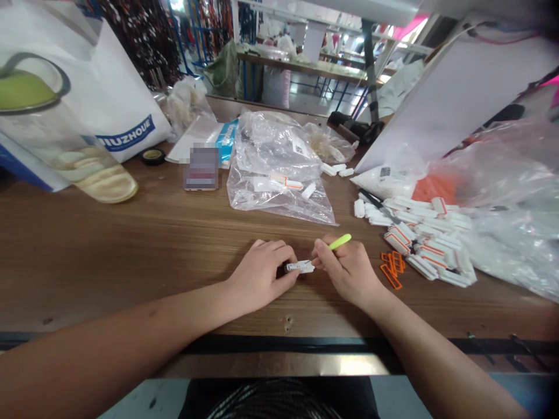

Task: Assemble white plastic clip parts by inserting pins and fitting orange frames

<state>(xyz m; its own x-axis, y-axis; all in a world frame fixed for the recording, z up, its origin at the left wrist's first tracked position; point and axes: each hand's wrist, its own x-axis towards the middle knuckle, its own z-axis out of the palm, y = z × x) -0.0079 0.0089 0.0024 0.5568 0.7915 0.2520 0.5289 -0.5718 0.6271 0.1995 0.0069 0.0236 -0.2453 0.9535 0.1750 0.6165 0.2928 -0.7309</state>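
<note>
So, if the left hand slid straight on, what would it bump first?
Probably the right hand holding a bright green plastic stick, just past the small white ribbed plastic piece the left hand pinches; depth is unclear.

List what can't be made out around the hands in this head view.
In the head view:
White tag: the left hand hides its left end, and its print is too small to read.
Lime-green stick: the right hand hides its lower end.
Phone: its face is blurred out.
White pieces inside the clear plastic bag: the wrinkled film blurs their details.
</note>
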